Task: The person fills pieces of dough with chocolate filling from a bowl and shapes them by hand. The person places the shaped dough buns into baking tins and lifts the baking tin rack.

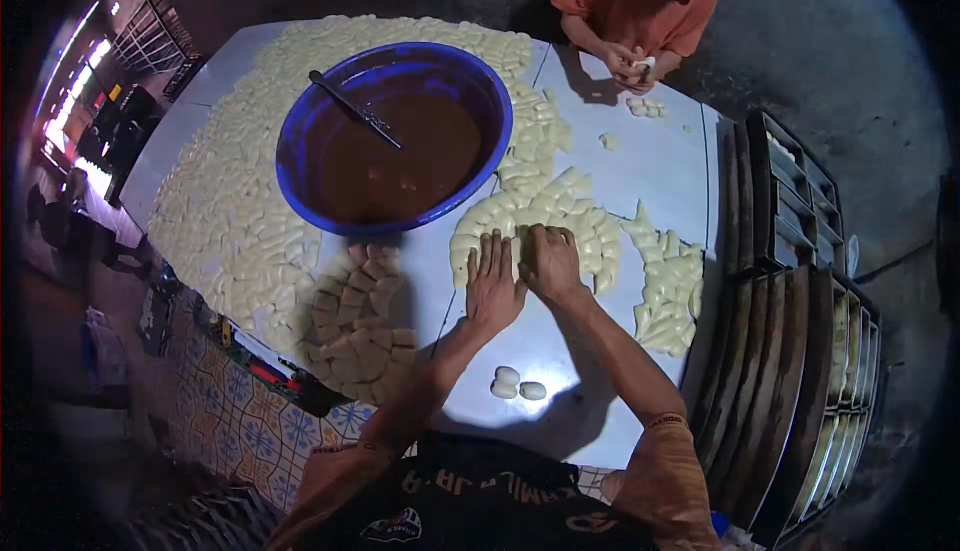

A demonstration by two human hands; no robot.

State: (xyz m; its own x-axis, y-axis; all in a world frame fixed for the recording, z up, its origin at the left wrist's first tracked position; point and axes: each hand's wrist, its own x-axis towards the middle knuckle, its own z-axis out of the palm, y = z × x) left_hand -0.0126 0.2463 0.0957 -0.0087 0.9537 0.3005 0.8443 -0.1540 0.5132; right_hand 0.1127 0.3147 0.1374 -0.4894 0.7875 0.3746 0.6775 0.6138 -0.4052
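The left hand (495, 286) lies palm down on the near edge of a curved patch (592, 231) of pale dough pieces; its fingers are extended, with slight gaps between them. The right hand (550, 266) is just beside it, at the same edge, fingers bent; its fingertips are hidden, so whether it grips a piece cannot be told. The patch lies on the white bench (645, 171), extending beyond and to the right of both hands.

Three loose pieces (505, 390) sit close together on the bench between the forearms. A second patch (668, 296) lies near the right edge of the bench.

A round blue tub (497, 116) stands beyond and to the left of the hands, with brown contents (375, 176). A long dark tool (350, 106) crosses its rim, one end over the contents. A broad spread (235, 171) of pale pieces covers the bench to the left of the tub and behind it; the part nearest the person is in shadow.

A co-worker (635, 6) in an orange shirt stands at the far side, holding a small pale piece (646, 63) in both hands. Stacked trays (745, 351) stand along the right side of the bench, and patterned tiles (250, 441) show at lower left
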